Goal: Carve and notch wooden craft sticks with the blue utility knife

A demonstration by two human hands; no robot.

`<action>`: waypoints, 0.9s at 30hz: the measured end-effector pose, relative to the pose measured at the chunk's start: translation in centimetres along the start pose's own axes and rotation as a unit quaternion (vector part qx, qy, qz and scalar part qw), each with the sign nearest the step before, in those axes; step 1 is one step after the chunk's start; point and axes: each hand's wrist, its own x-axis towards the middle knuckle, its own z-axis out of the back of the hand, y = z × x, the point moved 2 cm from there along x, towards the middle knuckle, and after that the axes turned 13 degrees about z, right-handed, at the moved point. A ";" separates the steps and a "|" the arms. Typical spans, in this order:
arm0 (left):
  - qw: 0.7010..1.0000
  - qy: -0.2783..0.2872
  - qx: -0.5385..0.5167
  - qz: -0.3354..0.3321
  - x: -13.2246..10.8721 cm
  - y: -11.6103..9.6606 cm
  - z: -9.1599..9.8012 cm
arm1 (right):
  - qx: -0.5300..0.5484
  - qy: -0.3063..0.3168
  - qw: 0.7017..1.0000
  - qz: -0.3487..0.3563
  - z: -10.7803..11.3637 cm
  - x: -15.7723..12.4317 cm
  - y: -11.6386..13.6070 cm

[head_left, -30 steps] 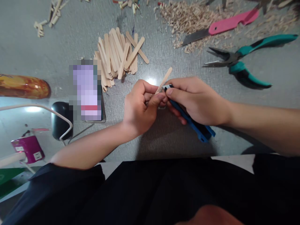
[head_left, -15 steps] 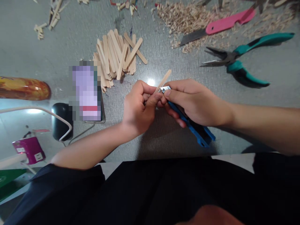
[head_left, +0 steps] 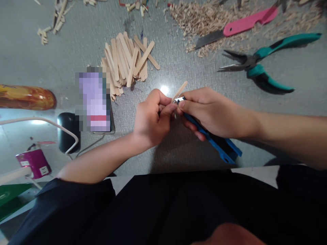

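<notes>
My left hand [head_left: 150, 119] is closed around a thin wooden stick [head_left: 181, 90], whose free end pokes up and to the right past my fingers. My right hand [head_left: 206, 110] grips a blue utility knife [head_left: 219, 146]. Its metal blade tip [head_left: 180, 99] rests against the stick, right by my left thumb. Both hands meet over the grey floor [head_left: 178, 149] in front of my lap.
A pile of wooden sticks [head_left: 127, 63] lies behind my hands. Beyond it are wood shavings [head_left: 199, 20], a pink-handled knife [head_left: 237, 25] and teal pliers [head_left: 265, 61]. To the left are a blurred phone [head_left: 94, 98], a black round object [head_left: 66, 131], a white cable [head_left: 38, 120], a magenta plug adapter [head_left: 33, 163] and an orange bottle [head_left: 25, 97].
The visible end of the stick looks shorter than a second ago. The blade has stayed at my left thumb, and the knife's handle end has swung slightly right.
</notes>
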 end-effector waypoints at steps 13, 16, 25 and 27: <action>0.997 -0.022 0.000 -0.072 0.1 -0.6 0.1 | 0.039 0.029 0.999 0.004 0.5 0.6 0.0; 0.999 -0.010 -0.024 -0.033 0.1 0.1 0.1 | 0.037 0.041 0.998 0.026 0.7 0.7 -0.1; 0.994 -0.009 -0.108 0.026 0.4 -0.6 -0.3 | 0.076 0.057 0.990 0.105 0.8 1.0 -0.7; 0.991 -0.010 -0.130 0.032 0.5 -0.9 -0.4 | 0.097 0.058 0.988 0.106 0.8 1.0 -0.6</action>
